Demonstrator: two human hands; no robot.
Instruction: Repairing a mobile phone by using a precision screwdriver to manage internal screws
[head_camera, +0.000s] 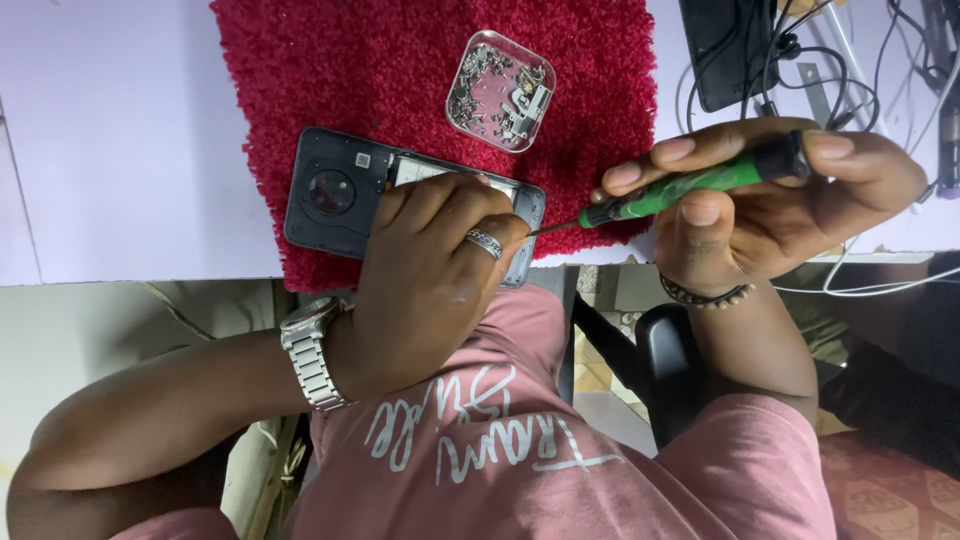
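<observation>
Left hand (430, 265) pressed down over phone (340, 195), fingers curled across its opened back, ring on one finger, metal watch (312, 352) at wrist. Right hand (770, 195) closed round green screwdriver (700, 182), thumb and fingertips pinching the handle, beaded bracelet (705, 295) at wrist. Screwdriver held near level, thin tip pointing left and meeting the phone's lower right edge just beside the left hand's knuckles; exact contact point too small to make out. Phone dark, back cover off, round camera module showing at its left end, inner parts visible along the top edge, the rest hidden under the left hand. Lying flat on red mat (400, 80), near the mat's front edge. Mat spread on pale surface (120, 130), reaching to the edge closest to the body. Small clear tray (500, 90) on the mat just beyond the phone, not touching it, filled with tiny screws and a few small metal parts. Black device (725, 45) and tangle of cables (860, 80) at far right of surface, beyond the right hand. Pink shirt with white lettering below.
</observation>
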